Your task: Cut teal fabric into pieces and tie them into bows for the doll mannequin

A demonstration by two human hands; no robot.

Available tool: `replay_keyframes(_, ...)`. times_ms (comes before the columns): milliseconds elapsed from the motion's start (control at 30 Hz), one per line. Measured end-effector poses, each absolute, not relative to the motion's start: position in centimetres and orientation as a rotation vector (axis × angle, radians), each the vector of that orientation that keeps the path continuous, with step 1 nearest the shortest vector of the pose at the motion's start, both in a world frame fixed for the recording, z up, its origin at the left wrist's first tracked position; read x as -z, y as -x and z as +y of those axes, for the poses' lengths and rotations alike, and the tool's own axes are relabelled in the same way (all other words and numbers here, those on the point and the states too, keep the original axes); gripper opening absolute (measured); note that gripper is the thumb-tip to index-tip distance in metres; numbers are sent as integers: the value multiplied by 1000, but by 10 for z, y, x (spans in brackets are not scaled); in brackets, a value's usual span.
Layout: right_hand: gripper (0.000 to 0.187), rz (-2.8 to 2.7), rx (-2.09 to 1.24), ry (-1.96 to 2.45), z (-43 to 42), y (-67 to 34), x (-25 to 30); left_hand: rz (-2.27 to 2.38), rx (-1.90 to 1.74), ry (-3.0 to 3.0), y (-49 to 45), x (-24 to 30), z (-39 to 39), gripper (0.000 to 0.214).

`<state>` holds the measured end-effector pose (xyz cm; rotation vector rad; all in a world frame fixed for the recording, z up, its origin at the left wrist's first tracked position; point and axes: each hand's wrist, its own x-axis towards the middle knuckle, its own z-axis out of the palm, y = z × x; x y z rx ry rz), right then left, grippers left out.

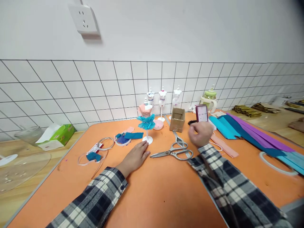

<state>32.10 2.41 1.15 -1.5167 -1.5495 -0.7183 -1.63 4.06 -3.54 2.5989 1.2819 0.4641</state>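
My left hand (135, 157) lies flat on the orange table, fingers stretched out. Its fingertips reach the white round base of a small dress-form mannequin (145, 110), which wears a peach crepe-paper top and a ruffled turquoise skirt (146, 122). My right hand (201, 133) is curled into a fist just in front of an upright phone (201, 113) with a timer on its screen. Whatever those fingers hold, if anything, is hidden. Between my hands lie metal scissors (167, 153), blades pointing left, with a second pair (178, 139) partly behind them.
Behind stand several white mannequins (162, 94), a small cardboard box (180, 126), a pink bowl (158, 125) and a green-lidded bottle (210, 94). Purple and blue crepe paper (258, 133) spreads at right. Rings of tape (105, 148) and paper scraps (93, 156) lie at left, a tissue pack (59, 136) beyond.
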Motion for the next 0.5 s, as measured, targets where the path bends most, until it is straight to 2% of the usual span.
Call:
replay_keyframes(167,25,-883,795,2027,34,-451,23,1285,-445,-2577,16,33,39,56)
replay_keyframes(300,47,-646,698,2173,36,-510,52,1293,-430,-2570,16,33,39,58)
replay_keyframes(433,21,-884,260,2437,47,-529,61,1272,-455,-2562,16,36,42,57)
replay_keyframes(500,25,-892,174,2514,50,-530,57,1261,-451,-2567,17,36,43,58)
